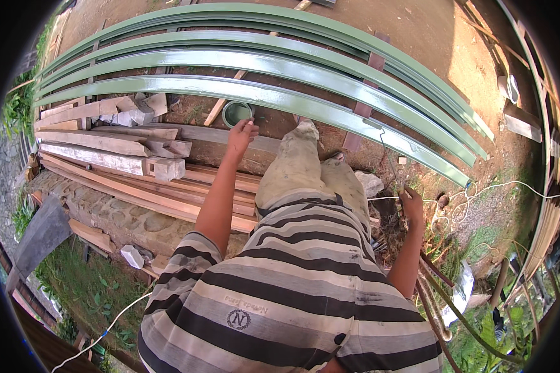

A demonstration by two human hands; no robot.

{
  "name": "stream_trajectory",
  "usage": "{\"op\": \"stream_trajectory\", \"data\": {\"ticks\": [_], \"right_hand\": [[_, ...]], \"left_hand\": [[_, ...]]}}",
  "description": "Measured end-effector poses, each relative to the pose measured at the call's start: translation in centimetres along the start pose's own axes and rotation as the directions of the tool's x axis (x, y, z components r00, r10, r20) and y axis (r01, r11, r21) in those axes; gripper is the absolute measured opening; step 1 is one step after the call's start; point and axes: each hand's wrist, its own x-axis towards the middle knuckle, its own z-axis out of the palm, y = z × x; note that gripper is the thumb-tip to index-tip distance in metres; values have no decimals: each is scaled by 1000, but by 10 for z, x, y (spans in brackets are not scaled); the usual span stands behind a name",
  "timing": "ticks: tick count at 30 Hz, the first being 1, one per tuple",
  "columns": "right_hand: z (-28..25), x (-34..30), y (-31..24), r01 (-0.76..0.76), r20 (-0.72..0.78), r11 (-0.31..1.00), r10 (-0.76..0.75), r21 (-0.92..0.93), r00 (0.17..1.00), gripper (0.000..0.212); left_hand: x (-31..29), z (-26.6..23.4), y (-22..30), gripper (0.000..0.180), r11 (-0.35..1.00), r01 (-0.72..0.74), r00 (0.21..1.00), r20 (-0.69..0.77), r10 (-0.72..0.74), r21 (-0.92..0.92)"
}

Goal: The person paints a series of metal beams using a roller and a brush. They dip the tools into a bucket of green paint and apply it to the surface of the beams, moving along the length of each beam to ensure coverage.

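Note:
My left hand (242,133) is closed at the near rim of a round can of green paint (236,114), and its fingers are curled. In my right hand (411,202) is a paint roller with a thin bent wire frame (389,156). The far end of the wire reaches the nearest long green metal beam (274,94), where the roller head is hard to make out against the green. Wet-looking shine covers the tops of the beams, which lie side by side in front of me.
Wooden planks (130,186) and short timber blocks (168,169) are stacked at the left, above a stone edge (106,203). Wooden crosspieces (368,78) lie under the beams. A white cord (463,208) loops over the ground at the right. Pale stone (370,183) sits beside my feet.

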Motion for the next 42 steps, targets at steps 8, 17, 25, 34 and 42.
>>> {"op": "stream_trajectory", "data": {"ticks": [8, 17, 25, 34, 42], "right_hand": [[28, 9, 121, 301, -79, 936, -319, -182, 944, 53], [12, -2, 134, 301, -77, 939, -316, -164, 946, 45], [42, -4, 149, 489, -160, 766, -592, -417, 790, 43], [51, -7, 141, 463, -127, 781, -556, -420, 822, 47], [60, -21, 140, 420, -62, 764, -511, -489, 858, 43]], "left_hand": [[-74, 31, -190, 37, 967, 249, 967, 46, -251, 47], [-208, 45, -306, 42, 867, 469, 883, -82, -462, 170], [-203, 69, -273, 42, 977, 213, 973, -96, -211, 13], [-174, 78, -231, 45, 955, 123, 992, -40, -116, 271], [-159, 88, -216, 43, 985, 164, 986, -49, -161, 62]]}}
